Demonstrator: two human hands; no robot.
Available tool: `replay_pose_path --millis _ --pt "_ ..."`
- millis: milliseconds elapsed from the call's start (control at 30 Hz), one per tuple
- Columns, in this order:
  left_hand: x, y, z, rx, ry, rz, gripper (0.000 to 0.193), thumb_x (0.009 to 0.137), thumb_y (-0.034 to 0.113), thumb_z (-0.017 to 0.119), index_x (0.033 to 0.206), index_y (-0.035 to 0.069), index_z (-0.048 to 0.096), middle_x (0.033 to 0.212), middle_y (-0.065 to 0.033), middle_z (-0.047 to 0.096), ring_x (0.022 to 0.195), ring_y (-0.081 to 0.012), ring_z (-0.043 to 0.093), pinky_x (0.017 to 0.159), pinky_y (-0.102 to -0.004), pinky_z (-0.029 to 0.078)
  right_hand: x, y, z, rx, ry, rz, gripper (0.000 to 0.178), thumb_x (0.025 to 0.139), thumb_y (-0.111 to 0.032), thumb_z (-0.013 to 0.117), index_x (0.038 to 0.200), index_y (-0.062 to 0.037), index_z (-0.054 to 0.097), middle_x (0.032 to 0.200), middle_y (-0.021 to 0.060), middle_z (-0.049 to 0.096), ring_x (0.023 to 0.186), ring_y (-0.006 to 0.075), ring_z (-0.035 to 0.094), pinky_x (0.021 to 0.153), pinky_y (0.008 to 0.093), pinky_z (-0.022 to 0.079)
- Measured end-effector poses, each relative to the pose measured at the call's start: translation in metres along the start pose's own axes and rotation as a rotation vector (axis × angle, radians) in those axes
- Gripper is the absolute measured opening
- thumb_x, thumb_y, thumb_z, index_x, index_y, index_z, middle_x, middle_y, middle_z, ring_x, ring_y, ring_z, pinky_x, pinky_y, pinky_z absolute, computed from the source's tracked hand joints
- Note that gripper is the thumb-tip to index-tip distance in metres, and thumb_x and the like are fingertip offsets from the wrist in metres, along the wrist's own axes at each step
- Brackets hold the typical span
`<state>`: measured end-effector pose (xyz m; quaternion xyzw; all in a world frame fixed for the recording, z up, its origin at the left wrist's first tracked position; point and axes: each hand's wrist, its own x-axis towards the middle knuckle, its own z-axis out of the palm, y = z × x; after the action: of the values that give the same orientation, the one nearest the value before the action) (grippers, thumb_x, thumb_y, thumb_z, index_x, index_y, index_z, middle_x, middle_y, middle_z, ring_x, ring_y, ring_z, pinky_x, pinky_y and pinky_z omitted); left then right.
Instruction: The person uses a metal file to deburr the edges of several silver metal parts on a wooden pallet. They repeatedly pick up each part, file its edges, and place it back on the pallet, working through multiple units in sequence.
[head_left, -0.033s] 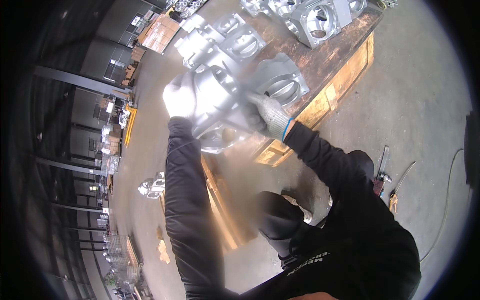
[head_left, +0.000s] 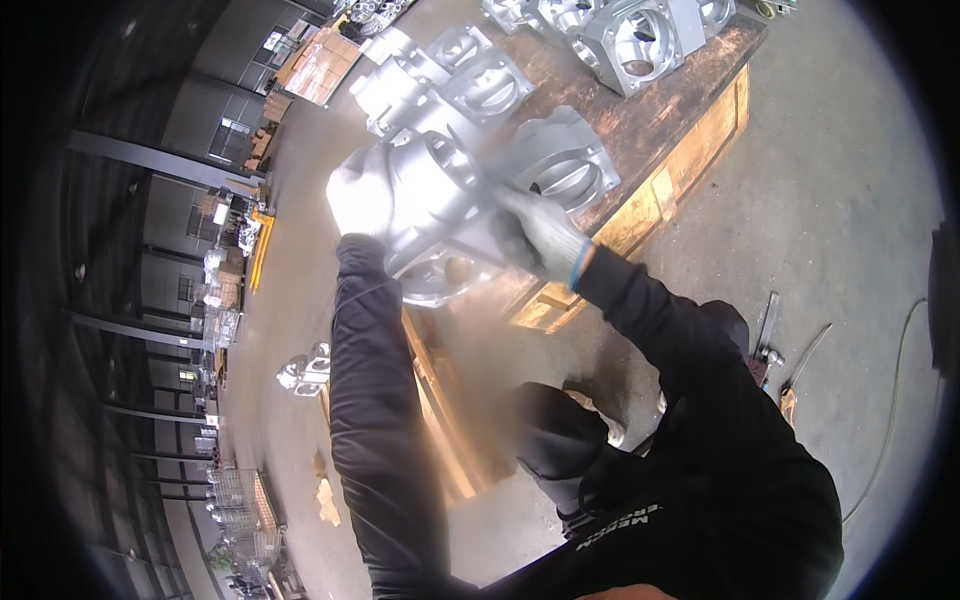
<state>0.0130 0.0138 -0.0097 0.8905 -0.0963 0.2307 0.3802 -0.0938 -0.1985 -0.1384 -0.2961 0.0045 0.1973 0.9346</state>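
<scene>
A silver-grey metal casting (head_left: 428, 190) with a round bore stands at the near left of the worktable, glaring with light. My left hand (head_left: 358, 195), in a white glove, presses against its left side with the fingers curled on it; glare hides detail. My right hand (head_left: 545, 230), in a pale knit glove with a blue cuff edge, is at the casting's right side. Its fingers look closed but are smeared by motion, and what they hold cannot be made out. Just beyond it lies another casting (head_left: 575, 180) with a round opening.
Several more castings (head_left: 640, 50) stand along the brown-topped wooden worktable (head_left: 690, 85). On the floor to the right lie a yellow-handled air blow gun (head_left: 789, 405) and a hose (head_left: 893, 400). Wooden beams (head_left: 440, 420) lie below the casting. Boxes (head_left: 318, 65) are stacked at far left.
My right hand has shifted slightly right and down along the casting and is more blurred. My left hand and the casting have stayed in place.
</scene>
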Motion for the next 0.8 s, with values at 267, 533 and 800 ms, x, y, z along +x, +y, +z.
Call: replay_pose_path --millis 267,533,800 --pt "0.002 0.001 0.001 0.024 0.009 0.014 0.029 0.104 0.019 0.066 0.109 -0.006 0.079 0.097 -0.0088 0.079 0.086 -0.0126 0.069 0.082 -0.0278 0.054 0.022 -0.013 -0.01 -0.09 0.053 0.047 0.054 0.11 -0.032 0.059 0.16 -0.0175 0.047 0.071 -0.0008 0.056 0.044 0.0067 0.045 0.037 0.0216 0.034" --pt "-0.003 0.01 0.003 0.006 0.02 0.013 0.028 0.102 0.018 0.067 0.109 -0.007 0.079 0.096 -0.0103 0.08 0.086 -0.013 0.069 0.082 -0.0283 0.054 0.045 -0.033 -0.026 -0.386 -0.105 -0.025 0.046 0.11 -0.038 0.058 0.145 -0.008 0.06 0.097 0.004 0.065 0.078 0.0126 0.058 0.066 0.0283 0.047" --pt "-0.015 0.034 0.003 -0.058 0.022 -0.126 0.032 0.101 0.021 0.068 0.11 -0.008 0.078 0.095 -0.0126 0.08 0.085 -0.014 0.07 0.081 -0.0282 0.054 0.061 -0.052 -0.023 -0.503 -0.315 -0.216 0.056 0.112 -0.033 0.055 0.162 -0.011 0.043 0.075 -0.0014 0.058 0.053 0.0073 0.05 0.045 0.0226 0.038"
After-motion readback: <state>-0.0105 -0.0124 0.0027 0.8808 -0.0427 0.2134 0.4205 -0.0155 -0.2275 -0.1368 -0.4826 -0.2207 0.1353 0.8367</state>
